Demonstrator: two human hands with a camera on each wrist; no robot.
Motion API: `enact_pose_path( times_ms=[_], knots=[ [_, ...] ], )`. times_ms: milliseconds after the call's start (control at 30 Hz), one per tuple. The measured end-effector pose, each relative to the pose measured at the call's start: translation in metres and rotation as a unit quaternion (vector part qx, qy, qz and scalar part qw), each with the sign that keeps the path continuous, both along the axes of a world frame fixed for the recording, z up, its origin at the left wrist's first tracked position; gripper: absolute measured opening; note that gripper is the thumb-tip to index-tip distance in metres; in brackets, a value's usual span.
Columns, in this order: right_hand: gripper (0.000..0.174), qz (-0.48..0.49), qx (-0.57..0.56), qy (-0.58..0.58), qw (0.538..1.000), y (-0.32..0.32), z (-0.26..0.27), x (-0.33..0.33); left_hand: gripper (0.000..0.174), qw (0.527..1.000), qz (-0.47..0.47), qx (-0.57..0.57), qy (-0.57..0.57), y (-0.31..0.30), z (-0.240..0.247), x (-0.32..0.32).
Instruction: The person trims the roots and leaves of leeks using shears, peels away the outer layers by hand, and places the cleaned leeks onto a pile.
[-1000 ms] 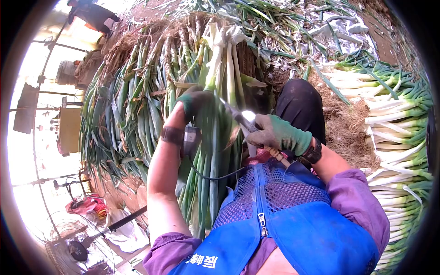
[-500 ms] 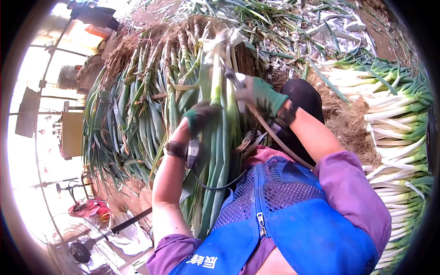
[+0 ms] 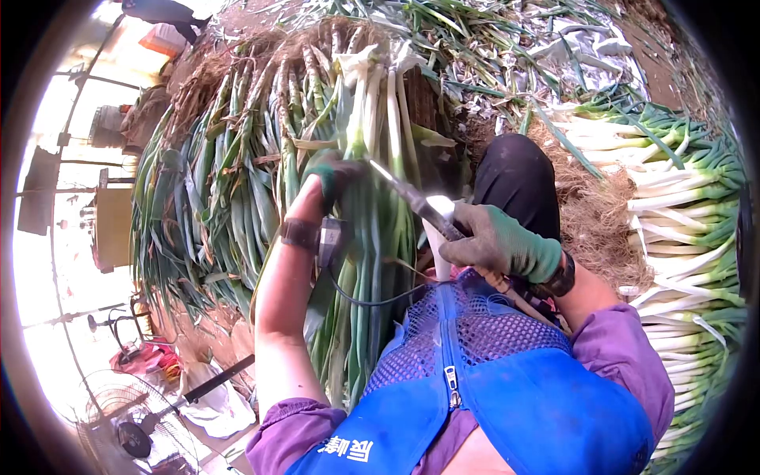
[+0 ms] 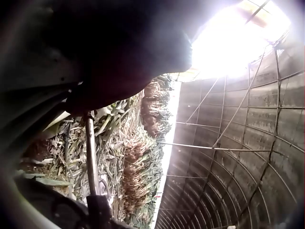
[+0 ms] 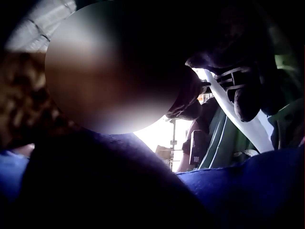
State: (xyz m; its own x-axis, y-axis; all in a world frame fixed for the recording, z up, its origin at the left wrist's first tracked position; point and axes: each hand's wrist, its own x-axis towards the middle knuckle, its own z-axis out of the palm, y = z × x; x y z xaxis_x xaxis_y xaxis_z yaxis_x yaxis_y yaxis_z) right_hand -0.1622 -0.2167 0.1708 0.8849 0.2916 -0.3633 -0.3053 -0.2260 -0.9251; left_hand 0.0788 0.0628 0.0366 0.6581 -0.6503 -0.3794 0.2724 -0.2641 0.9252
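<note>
knit-gloved right grip [image 3: 503, 241] curls round slender metal-tipped tool [image 3: 416, 200], left grip [image 3: 336, 176] round smooth leek [image 3: 356, 134], left-wrist view adding arched ribbed roof [image 4: 248, 114]

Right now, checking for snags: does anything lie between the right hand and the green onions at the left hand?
Yes: the nozzle tool in the right hand and a white piece beside it; lower down, a dark cable crosses in front of the green onions.

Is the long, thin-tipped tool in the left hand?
No, the head view shows the right hand gripping the tool, its thin tip pointing toward the left hand.
</note>
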Motion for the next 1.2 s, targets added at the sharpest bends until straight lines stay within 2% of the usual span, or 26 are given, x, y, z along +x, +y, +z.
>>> enact_pose_path(
  times_ms=[67,133,233,267,300,400,433,467,500,567,667,700,767,800,833,867,900,933,1000,1100,1133,1200],
  knots=[
    [0.037,-0.002,-0.033,0.008,0.999,0.000,-0.023,-0.003,0.028,0.989,-0.027,0.125,-0.072,-0.007,-0.012,0.009],
    [0.037,0.016,-0.063,-0.010,0.998,-0.001,-0.028,0.000,0.029,0.983,-0.024,0.160,-0.090,-0.018,0.006,-0.001],
    [0.039,0.010,-0.071,-0.035,0.997,0.002,-0.030,-0.003,0.027,0.992,0.027,0.111,-0.047,-0.034,0.058,-0.040],
    [0.040,0.005,-0.064,-0.041,0.997,0.003,-0.032,-0.004,0.025,0.944,-0.112,0.164,-0.265,-0.030,0.059,-0.037],
    [0.040,0.002,-0.078,-0.039,0.996,0.003,-0.033,-0.003,0.024,0.827,-0.244,0.206,-0.463,-0.025,0.060,-0.029],
    [0.041,-0.020,-0.115,-0.046,0.992,0.008,-0.036,0.001,0.020,0.925,-0.158,0.125,-0.320,-0.013,0.027,-0.020],
    [0.042,-0.032,-0.125,-0.059,0.990,0.011,-0.037,0.001,0.021,0.920,-0.169,0.128,-0.330,-0.015,0.025,-0.020],
    [0.042,-0.045,-0.135,-0.073,0.987,0.014,-0.037,0.002,0.022,0.835,-0.246,0.165,-0.464,-0.013,0.027,-0.017],
    [0.042,-0.046,-0.116,-0.091,0.988,0.015,-0.018,0.000,0.023,0.724,-0.295,0.186,-0.595,-0.017,0.040,-0.019],
    [0.042,-0.030,-0.115,-0.065,0.991,0.015,-0.011,-0.003,0.026,0.826,-0.239,0.207,-0.466,-0.015,0.036,-0.019],
    [0.043,-0.036,-0.122,-0.046,0.991,0.013,-0.013,-0.002,0.027,0.835,-0.202,0.098,-0.502,-0.010,0.025,-0.017],
    [0.044,-0.045,-0.132,-0.051,0.989,0.010,-0.025,0.002,0.026,0.768,-0.229,0.091,-0.592,-0.012,0.038,-0.021],
    [0.048,-0.058,-0.121,-0.025,0.991,0.003,-0.033,0.013,0.022,0.815,-0.225,0.050,-0.532,-0.021,0.069,-0.046],
    [0.049,-0.073,-0.163,-0.101,0.979,0.001,-0.060,0.022,0.024,0.944,-0.196,0.043,-0.264,-0.018,0.068,-0.055],
    [0.043,-0.091,-0.116,-0.073,0.986,-0.001,-0.062,0.032,0.026,0.997,-0.071,0.035,-0.001,-0.023,0.080,-0.068],
    [0.037,-0.108,-0.067,-0.045,0.991,-0.002,-0.063,0.043,0.028,0.982,0.011,0.010,0.187,-0.026,0.093,-0.087],
    [0.034,-0.103,-0.032,-0.024,0.994,-0.004,-0.071,0.056,0.028,0.985,0.039,0.018,0.166,-0.023,0.091,-0.096],
    [0.036,-0.121,-0.007,-0.023,0.992,-0.001,-0.082,0.067,0.028,0.979,0.054,0.015,0.194,-0.021,0.098,-0.103],
    [0.050,-0.050,-0.080,-0.020,0.995,-0.006,-0.091,0.093,0.028,0.980,0.065,0.013,0.189,-0.012,0.096,-0.105],
    [0.053,-0.062,-0.134,-0.032,0.989,-0.002,-0.090,0.125,0.030,0.981,0.067,0.024,0.180,0.001,0.083,-0.106],
    [0.054,-0.051,-0.136,-0.041,0.988,-0.004,-0.096,0.137,0.031,0.989,0.054,0.022,0.136,0.003,0.076,-0.107],
    [0.055,-0.049,-0.135,-0.062,0.988,-0.003,-0.103,0.155,0.034,0.980,0.090,0.015,0.179,0.007,0.075,-0.110]
  ],
)
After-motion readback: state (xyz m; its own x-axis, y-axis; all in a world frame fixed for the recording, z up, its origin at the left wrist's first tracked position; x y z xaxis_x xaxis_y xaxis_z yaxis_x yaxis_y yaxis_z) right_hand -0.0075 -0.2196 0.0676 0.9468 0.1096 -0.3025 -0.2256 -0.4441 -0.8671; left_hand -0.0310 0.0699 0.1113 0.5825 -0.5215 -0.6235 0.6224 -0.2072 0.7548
